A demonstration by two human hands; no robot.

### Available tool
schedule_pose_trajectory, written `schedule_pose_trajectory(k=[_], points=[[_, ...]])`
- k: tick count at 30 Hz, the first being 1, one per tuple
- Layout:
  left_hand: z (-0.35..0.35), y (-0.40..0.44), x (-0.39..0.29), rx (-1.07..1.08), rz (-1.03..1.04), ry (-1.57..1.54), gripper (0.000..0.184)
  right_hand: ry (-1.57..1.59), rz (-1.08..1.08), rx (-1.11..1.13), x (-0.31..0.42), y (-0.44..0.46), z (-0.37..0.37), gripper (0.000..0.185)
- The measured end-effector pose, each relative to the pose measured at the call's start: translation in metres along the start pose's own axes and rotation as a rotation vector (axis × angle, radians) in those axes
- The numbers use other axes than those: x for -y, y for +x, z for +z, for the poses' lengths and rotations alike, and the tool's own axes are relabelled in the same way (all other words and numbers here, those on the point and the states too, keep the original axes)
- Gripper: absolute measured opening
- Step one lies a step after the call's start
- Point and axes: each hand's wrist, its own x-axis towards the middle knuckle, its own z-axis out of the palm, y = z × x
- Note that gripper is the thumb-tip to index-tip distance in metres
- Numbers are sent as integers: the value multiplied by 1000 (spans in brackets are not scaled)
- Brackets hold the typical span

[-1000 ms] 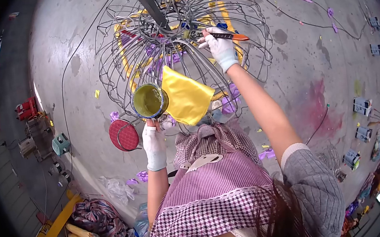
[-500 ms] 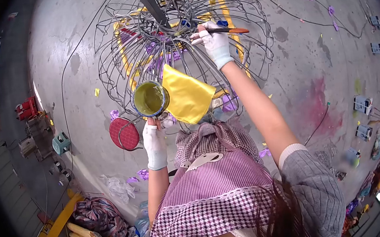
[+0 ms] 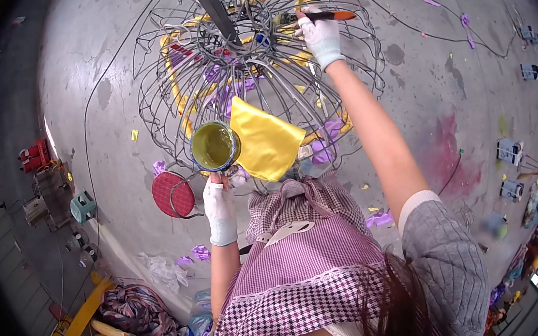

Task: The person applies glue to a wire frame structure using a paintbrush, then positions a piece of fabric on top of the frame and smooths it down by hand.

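My left hand (image 3: 219, 203), in a white glove with bare fingertips, grips a round can (image 3: 215, 146) from below; greenish-yellow stuff coats its inside. In my gloved right hand (image 3: 320, 34) is a paintbrush (image 3: 331, 15) with an orange-tipped black handle, its bristles pointing left among the bars of a wire frame (image 3: 272, 69). The frame is made of many bent grey metal rods spreading around a thick upright post (image 3: 213, 10). Beside the can, a piece of shiny yellow cloth (image 3: 267, 138) lies over the near side of the frame.
A round red stool (image 3: 173, 195) stands left of my left hand. Purple scraps (image 3: 325, 142) and a long cable (image 3: 88, 102) lie on the stained grey floor. Bundled cloth (image 3: 136, 311) is at lower left, with several small machines (image 3: 508, 151) along the right.
My right hand has moved away from the frame's centre, up and to the right, with the paintbrush. My left hand still holds the can in nearly the same spot.
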Motion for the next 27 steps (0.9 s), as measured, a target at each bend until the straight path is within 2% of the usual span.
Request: schedule_pose_trajectory(k=[8, 12, 18, 22, 27], points=[[1, 5, -1, -12, 22, -2, 21, 31, 137, 35, 8, 45, 17, 19], [1, 7, 1, -26, 13, 68, 22, -112, -16, 25, -7, 69, 31, 26], [0, 14, 10, -5, -3, -1, 21, -261, -54, -6, -9, 102, 38, 26], [24, 5, -3, -37, -25, -19, 24, -128, 227, 30, -31, 119, 42, 28], [21, 8, 1, -61, -52, -11, 25, -331, 194, 48, -51, 120, 43, 31]])
